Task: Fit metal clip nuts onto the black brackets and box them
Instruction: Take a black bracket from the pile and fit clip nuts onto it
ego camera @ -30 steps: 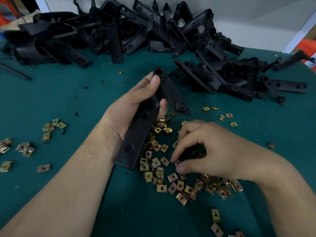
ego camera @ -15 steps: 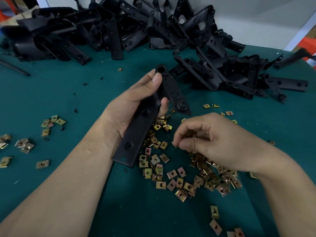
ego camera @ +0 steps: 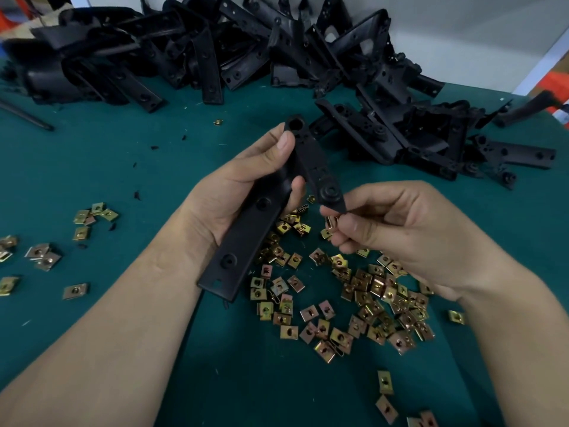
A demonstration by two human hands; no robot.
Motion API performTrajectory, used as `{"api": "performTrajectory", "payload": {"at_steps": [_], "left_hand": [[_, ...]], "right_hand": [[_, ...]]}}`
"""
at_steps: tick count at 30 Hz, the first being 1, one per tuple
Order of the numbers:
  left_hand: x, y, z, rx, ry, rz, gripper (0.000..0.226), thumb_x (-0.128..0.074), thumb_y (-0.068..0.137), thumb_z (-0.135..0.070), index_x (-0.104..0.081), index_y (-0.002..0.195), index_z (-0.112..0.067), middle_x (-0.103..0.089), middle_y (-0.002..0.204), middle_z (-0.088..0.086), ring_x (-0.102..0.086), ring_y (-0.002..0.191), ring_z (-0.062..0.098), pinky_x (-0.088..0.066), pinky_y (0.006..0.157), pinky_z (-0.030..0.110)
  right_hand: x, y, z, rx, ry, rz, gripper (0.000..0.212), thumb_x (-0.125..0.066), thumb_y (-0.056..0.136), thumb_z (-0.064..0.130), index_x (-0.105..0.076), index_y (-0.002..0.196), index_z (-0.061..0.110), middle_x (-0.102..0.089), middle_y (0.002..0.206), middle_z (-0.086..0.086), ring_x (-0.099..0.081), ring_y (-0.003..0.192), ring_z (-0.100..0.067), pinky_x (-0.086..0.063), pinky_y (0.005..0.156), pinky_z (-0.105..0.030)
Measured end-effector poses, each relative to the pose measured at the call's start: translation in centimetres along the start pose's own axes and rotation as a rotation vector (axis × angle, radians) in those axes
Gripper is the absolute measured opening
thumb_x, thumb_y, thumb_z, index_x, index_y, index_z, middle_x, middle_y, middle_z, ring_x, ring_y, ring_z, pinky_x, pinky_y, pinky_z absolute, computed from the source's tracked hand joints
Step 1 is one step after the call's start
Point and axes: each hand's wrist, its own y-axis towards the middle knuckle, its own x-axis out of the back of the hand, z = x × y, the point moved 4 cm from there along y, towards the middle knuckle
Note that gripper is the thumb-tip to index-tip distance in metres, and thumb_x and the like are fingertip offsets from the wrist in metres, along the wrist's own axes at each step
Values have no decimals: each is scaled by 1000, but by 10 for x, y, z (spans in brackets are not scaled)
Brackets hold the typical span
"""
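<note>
The person's left grip (ego camera: 234, 195) was curled round a black bracket (ego camera: 246, 241), thumb laid along its upper edge and fingertips wrapped round the far side. The bracket was held above the bench (ego camera: 154, 167), tilted, its long strip with round holes running down toward the wrist. A shorter arm of the bracket angled out to the right and ended in a round boss.

The right grip (ego camera: 409, 229) pinched a single metal clip nut (ego camera: 332, 221) between thumb and forefinger, the other fingers curled in behind. The nut sat just below the tip of the bracket's shorter arm; whether the two were touching could not be told.

Under and between both hands, loose clip nuts (ego camera: 369, 288) lay scattered thickly on the green surface, brass and copper in colour, each with a small hole. A few more trailed toward the near right edge. A smaller group of clip nuts (ego camera: 92, 215) lay well apart on the left, and a lone nut (ego camera: 218, 122) sat near the far pile.

Along the back of the bench a heap of black brackets (ego camera: 215, 50) rested against the white wall (ego camera: 462, 35), and a second heap (ego camera: 415, 134) spread toward the right, just beyond the held bracket. A thin black rod (ego camera: 24, 115) lay at the left edge.
</note>
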Motion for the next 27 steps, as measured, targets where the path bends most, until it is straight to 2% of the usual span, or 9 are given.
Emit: {"api": "performTrajectory", "payload": {"at_steps": [4,10,15,23,27], "left_hand": [[3,0,-2,-24,-47,-24,34,-66,88,-22,-51,116,-12,-70,95,5,-66,76,13,-57,62,18],[3,-1,-4,-25,-57,3,25,-64,88,-21,-55,110,-13,-69,96,5,-67,76,13,-57,61,18],[-1,-1,0,6,22,80,13,-54,94,-19,-52,106,-15,-66,95,2,-66,75,11,-57,62,18],[-3,0,6,42,68,161,13,-59,92,-13,-62,104,-17,-68,98,5,-69,79,13,-58,63,21],[-5,0,10,83,92,222,34,-75,83,-11,-57,111,-18,-66,99,9,-69,78,17,-60,65,24]], "right_hand": [[-1,-1,2,-6,27,26,22,-71,73,18,-80,94,17,-75,81,-4,-71,72,-11,-56,67,-18],[2,-1,5,-24,102,14,16,-74,69,29,-80,83,25,-73,78,-2,-69,69,-10,-57,64,-19],[3,0,2,-27,125,-57,14,-69,74,34,-76,75,22,-68,71,-1,-65,63,-11,-54,58,-19],[3,4,2,57,176,-184,21,-68,79,23,-74,93,8,-72,77,-4,-66,66,-9,-53,60,-17],[4,6,2,128,207,-268,18,-67,81,19,-78,95,12,-77,83,-4,-71,73,-10,-56,66,-18]]}}
